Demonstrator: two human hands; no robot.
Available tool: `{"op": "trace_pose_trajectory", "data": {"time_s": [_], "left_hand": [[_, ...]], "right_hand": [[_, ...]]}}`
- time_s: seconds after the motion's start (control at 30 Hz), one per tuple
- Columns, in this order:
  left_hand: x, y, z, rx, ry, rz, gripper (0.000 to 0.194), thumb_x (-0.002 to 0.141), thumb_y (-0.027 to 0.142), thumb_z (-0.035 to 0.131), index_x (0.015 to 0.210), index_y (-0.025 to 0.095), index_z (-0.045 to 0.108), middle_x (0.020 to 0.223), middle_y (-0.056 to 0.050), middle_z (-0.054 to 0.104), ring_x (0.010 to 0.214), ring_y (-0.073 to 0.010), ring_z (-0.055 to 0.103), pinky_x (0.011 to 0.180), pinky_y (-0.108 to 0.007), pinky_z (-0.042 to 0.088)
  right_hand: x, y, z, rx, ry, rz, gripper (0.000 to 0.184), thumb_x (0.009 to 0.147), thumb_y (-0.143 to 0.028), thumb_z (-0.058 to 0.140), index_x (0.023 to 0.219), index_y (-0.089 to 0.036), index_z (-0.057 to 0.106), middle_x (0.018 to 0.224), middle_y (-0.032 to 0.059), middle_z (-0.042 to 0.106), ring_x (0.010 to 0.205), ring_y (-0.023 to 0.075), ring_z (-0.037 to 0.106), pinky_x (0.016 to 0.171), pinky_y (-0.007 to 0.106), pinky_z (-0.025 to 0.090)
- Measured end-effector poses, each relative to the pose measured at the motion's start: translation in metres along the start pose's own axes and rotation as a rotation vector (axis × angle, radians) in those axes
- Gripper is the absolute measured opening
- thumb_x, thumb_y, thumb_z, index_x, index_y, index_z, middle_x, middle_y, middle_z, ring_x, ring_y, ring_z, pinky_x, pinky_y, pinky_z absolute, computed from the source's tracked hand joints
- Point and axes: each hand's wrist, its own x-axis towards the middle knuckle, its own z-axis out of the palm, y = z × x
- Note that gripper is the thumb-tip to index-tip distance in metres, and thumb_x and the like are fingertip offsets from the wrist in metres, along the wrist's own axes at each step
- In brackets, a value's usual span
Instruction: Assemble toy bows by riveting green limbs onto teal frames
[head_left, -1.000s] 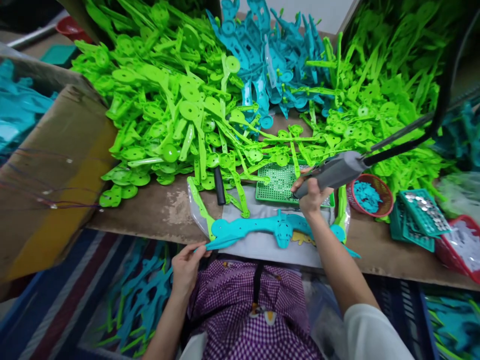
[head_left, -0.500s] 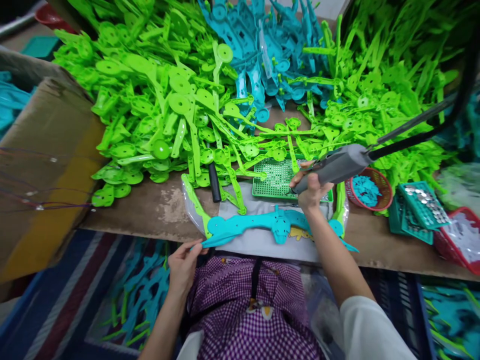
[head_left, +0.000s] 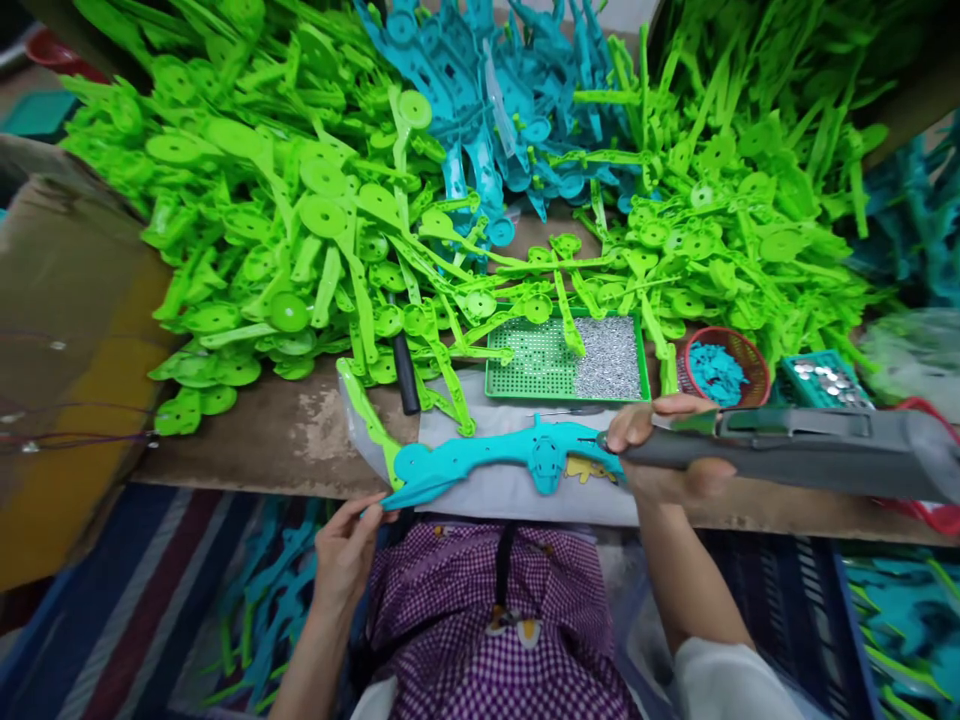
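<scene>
A long blue plastic toy bow (head_left: 480, 452) lies across a grey cloth (head_left: 487, 495) in front of me, a green limb (head_left: 369, 420) joined at its left end. My left hand (head_left: 349, 545) pinches the bow's left tip between thumb and fingers. My right hand (head_left: 664, 450) is wrapped round a grey electric screwdriver (head_left: 795, 445), held nearly level with its tip pointing left at the bow's right part. That hand and tool hide the bow's right end. Behind the bow, a green perforated tray (head_left: 532, 368) holds small silvery screws (head_left: 607, 358) on its right side.
Green plastic limbs (head_left: 247, 230) heap up across the back, with blue bow bodies (head_left: 495, 110) among them. A black handle (head_left: 405, 375) sticks out. A red basket (head_left: 757, 375) of small blue pieces stands right, beside a teal tray (head_left: 829, 378) of metal discs. A cardboard box (head_left: 75, 330) stands left.
My right hand has come back from the screw tray to the bow's right part. The screwdriver has swung from slanting up to nearly level. My left hand still pinches the tip.
</scene>
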Motion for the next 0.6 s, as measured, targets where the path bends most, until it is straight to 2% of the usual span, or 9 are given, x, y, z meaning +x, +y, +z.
{"op": "trace_pose_trajectory", "data": {"time_s": [0.1,0.33,0.47,0.6], "left_hand": [[0.001,-0.001,0.0,-0.004,0.013,0.01,0.033,0.052,0.034,0.086,0.076,0.016,0.072,0.067,-0.002,0.071,0.056,-0.0153,0.066,0.057,-0.025,0.054],[0.005,-0.001,-0.002,0.0,0.011,0.013,0.032,0.052,0.034,0.086,0.074,0.016,0.071,0.07,-0.002,0.072,0.058,-0.0153,0.065,0.059,-0.027,0.055],[0.009,-0.001,-0.004,0.003,0.022,0.01,0.031,0.052,0.031,0.086,0.074,0.016,0.071,0.07,0.0,0.072,0.057,-0.0139,0.065,0.06,-0.026,0.055],[0.012,0.0,-0.004,-0.014,0.025,0.008,0.032,0.049,0.03,0.087,0.071,0.015,0.07,0.068,0.001,0.071,0.056,-0.0127,0.064,0.062,-0.026,0.055]], "right_hand": [[-0.001,-0.003,-0.008,-0.019,0.005,-0.016,0.048,0.07,-0.07,0.06,0.088,-0.027,0.064,0.052,-0.0053,0.052,0.038,0.0137,0.049,0.037,0.027,0.04],[-0.002,-0.018,-0.034,-0.1,0.113,-0.046,0.047,0.068,-0.069,0.062,0.082,-0.024,0.061,0.051,-0.005,0.051,0.039,0.014,0.05,0.038,0.027,0.041],[-0.003,-0.026,-0.049,-0.164,0.118,-0.024,0.05,0.064,-0.072,0.063,0.076,-0.024,0.061,0.05,-0.0043,0.047,0.046,0.0178,0.056,0.042,0.03,0.046],[-0.005,-0.03,-0.064,-0.228,0.197,-0.04,0.05,0.066,-0.074,0.056,0.074,-0.025,0.061,0.048,-0.0037,0.043,0.053,0.0206,0.06,0.045,0.032,0.049]]}}
